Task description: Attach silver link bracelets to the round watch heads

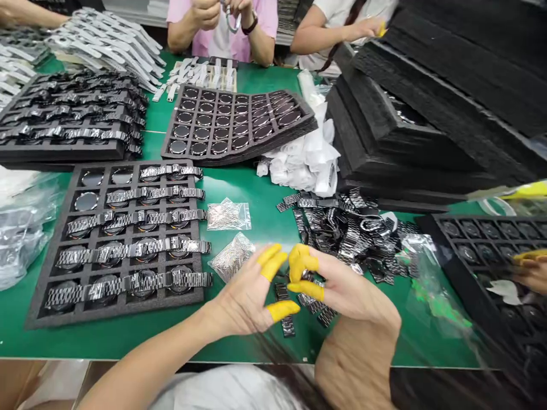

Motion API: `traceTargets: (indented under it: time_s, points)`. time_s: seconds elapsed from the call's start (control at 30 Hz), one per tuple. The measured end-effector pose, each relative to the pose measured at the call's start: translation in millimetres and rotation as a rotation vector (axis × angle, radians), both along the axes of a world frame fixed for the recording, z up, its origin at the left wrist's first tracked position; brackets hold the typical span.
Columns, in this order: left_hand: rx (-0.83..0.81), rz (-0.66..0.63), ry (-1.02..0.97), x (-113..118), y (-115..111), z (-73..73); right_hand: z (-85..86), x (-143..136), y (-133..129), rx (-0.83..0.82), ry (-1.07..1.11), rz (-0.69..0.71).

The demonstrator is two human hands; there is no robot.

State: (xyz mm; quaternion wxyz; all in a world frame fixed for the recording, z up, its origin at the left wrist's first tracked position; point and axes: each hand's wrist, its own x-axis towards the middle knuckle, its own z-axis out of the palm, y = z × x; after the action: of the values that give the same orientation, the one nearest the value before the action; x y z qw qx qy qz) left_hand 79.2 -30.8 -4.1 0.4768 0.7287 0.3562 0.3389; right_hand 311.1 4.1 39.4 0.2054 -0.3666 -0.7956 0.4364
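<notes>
My left hand [252, 290], yellow covers on its fingertips, is open in front of me with thumb and fingers apart and nothing between them. Close beside it, my right hand [342, 282] has its yellow-covered fingers curled closed around a black metal watch band; only a bit of it shows between the fingers. Below the hands are black link pieces [287, 319]; whether they join the held band I cannot tell. Behind my left hand lie two clear bags of thin metal pins, an upper one [228, 215] and a lower one [233, 256]. A heap of black watch bands [350, 233] lies beyond my right hand.
At left, a foam tray [200, 290] holds watches, most with black bands. Behind it are a tray of watch faces [222, 122] and stacked banded watches [68, 114]. Tall black foam stacks [427, 165] stand at right. Co-workers' hands are at the far side and right edge.
</notes>
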Motion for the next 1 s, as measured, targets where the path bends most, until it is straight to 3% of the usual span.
traceTargets:
  time_s: [0.1, 0.2, 0.27, 0.33, 0.4, 0.47, 0.57, 0.8, 1.0]
  points:
    - [-0.307, -0.05, -0.078, 7, -6, 7.0, 1.5, -8, 0, -0.063, 0.198, 0.052]
    - [-0.709, -0.152, -0.191, 6, -8, 11.8, -15.9, -22, 8, -0.126, 0.29, -0.155]
    - [-0.919, -0.312, -0.275, 4, -8, 12.9, -32.6, -35, 15, -0.148, 0.207, -0.234]
    - [-1.04, -0.451, -0.338, 2, -7, 13.3, -48.9, -47, 21, -0.115, 0.013, -0.184]
    - [-1.085, -0.505, -0.386, 2, -6, 13.3, -61.9, -57, 24, -0.042, -0.172, -0.111]
    - [-1.1, -0.485, -0.428, 2, -4, 12.4, -70.0, -63, 25, 0.041, -0.268, -0.099]
    - [-1.115, -0.354, -0.487, 4, -3, 8.2, -72.6, -65, 25, 0.1, -0.299, -0.096]
    - [-1.111, 0.011, -0.575, 6, 0, -1.5, -57.4, -61, 26, 0.057, -0.231, -0.056]
    - [-1.226, 0.017, -0.72, -2, 6, 7.4, -64.8, -59, 27, 0.128, -0.019, -0.123]
